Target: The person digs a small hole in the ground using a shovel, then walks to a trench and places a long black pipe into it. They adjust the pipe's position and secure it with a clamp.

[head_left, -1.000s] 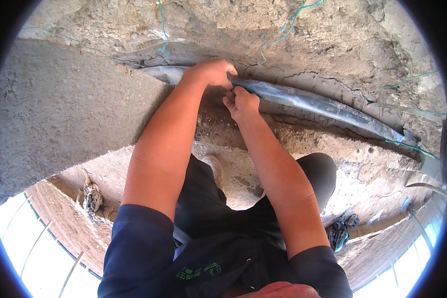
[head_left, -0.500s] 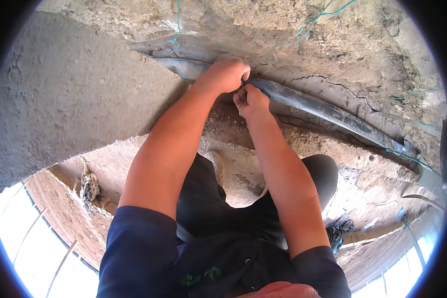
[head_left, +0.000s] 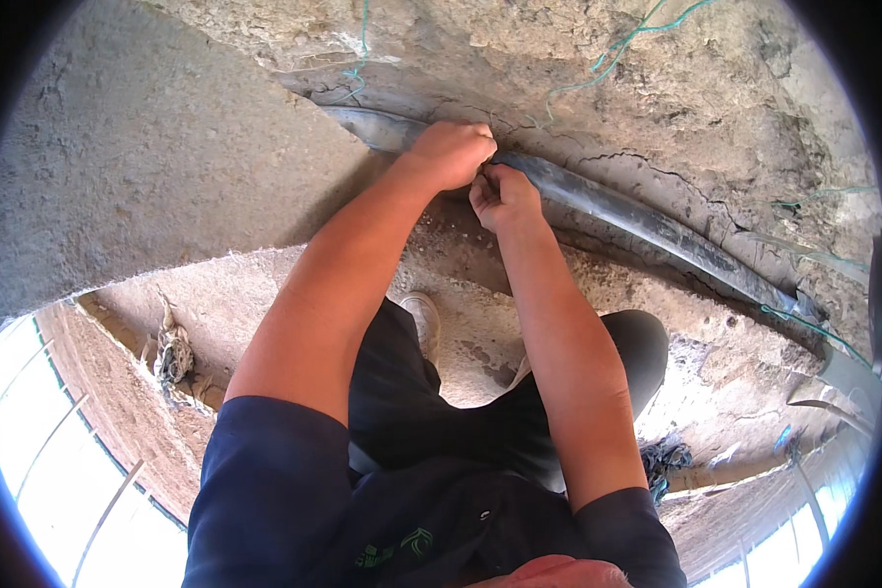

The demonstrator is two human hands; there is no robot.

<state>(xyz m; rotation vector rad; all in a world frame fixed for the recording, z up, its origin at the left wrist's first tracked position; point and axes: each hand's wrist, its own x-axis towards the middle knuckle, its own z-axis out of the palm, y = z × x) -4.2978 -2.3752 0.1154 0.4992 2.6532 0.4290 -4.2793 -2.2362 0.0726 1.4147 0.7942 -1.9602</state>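
Two bare hands work close together, fingertips almost meeting at the grey tube [head_left: 637, 218]. The left hand [head_left: 456, 155] is curled over it, knuckles up; the right hand [head_left: 510, 196], just below and to the right, has its fingers bent inward. What they pinch between them, tube wall or something smaller, is hidden, so I cannot tell how firm the hold is.

The tube runs away rightward from the grip, and a short length shows to its left, beside the concrete slab [head_left: 167, 157]. Its surface looks smooth; if the fingertips have little purchase, they could slide off. The slab's edge is near the left wrist, so a sudden leftward slip could scrape skin.

Just beyond the grip, the earthen wall [head_left: 559, 83] is cracked; jarring it might drop grit onto the fingers. Farther up and right hangs loose green string [head_left: 622, 47], which could snag if the hands rose into it. Well below the grip is a shoe [head_left: 423, 323].
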